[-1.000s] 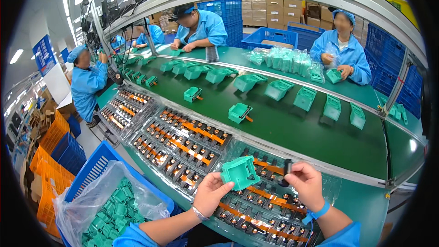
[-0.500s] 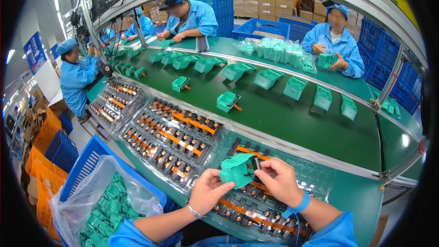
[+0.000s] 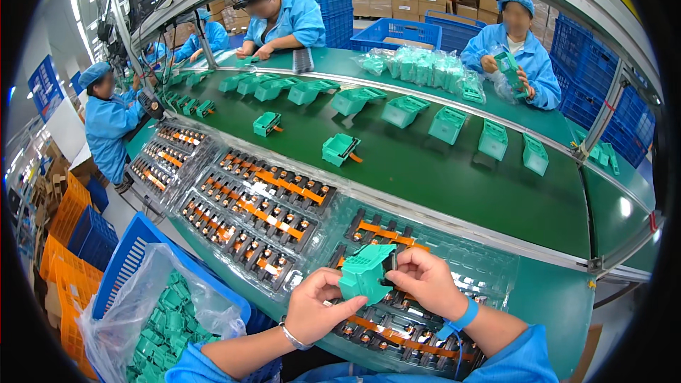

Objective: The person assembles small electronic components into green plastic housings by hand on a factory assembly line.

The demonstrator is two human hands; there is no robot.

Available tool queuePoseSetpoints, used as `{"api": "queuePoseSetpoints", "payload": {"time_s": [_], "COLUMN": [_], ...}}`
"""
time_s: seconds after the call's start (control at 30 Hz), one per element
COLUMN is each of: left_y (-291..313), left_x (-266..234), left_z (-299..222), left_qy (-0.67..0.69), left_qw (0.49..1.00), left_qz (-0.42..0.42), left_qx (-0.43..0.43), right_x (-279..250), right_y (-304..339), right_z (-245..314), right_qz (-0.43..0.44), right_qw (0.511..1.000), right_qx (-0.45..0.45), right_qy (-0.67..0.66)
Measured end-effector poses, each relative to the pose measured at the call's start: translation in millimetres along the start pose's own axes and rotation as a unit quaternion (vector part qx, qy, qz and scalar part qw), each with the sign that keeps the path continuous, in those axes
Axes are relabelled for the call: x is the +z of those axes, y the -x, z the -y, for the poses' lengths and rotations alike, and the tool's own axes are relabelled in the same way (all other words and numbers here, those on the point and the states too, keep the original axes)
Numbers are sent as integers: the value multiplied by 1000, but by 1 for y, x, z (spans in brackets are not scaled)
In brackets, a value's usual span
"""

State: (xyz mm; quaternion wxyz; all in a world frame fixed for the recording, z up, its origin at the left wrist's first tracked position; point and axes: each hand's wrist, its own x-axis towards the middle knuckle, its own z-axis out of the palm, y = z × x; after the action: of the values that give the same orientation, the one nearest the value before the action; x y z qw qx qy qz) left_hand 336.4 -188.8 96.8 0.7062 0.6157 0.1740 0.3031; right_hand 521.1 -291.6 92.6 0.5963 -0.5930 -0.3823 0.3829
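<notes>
Over a clear tray at the front of the bench, my left hand grips a green plastic housing, thumb below and fingers behind. At the housing's right edge, my right hand pinches a small black component. That component sits against or partly inside the housing; my fingers hide how far in it is. Under my hands, the clear tray holds rows of black parts with orange ribbon strips. A blue band with a cord circles my right wrist.
A green belt carries housings, some fitted with black parts and orange tabs. More loaded trays lie to the left. A blue crate lined with plastic holds loose green pieces. Co-workers sit across; one handles a green piece.
The housing has tilted in my hands, so its open inside shows less and its outer wall more. Both hands keep their hold. The whole view has shifted slightly.
</notes>
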Motion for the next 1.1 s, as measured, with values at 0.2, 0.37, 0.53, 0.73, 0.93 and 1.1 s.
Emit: {"api": "queuePoseSetpoints", "payload": {"time_s": [0.2, 0.37, 0.53, 0.73, 0.93, 1.1], "left_y": [4, 6, 3, 2, 4, 3], "left_x": [4, 6, -1, -2, -10, -10], "left_z": [-5, 1, -6, -14, -9, -6], "left_qy": [-13, -37, -173, -198, -137, -70], "left_qw": [999, 998, 978, 971, 986, 996], "left_qz": [17, 27, 61, 62, 30, 30], "left_qx": [-25, 46, 103, 116, 89, 42], "right_x": [-3, -2, -18, -26, -52, -116], "right_y": [2, 4, -3, -1, -34, -98], "right_z": [-1, 4, 19, 37, 46, 14], "right_qz": [12, -24, -94, -95, -195, -262], "right_qw": [999, 995, 871, 744, 803, 960], "right_qx": [-29, -99, -425, -546, -404, 21], "right_qy": [14, -20, 228, 374, 392, 98]}}
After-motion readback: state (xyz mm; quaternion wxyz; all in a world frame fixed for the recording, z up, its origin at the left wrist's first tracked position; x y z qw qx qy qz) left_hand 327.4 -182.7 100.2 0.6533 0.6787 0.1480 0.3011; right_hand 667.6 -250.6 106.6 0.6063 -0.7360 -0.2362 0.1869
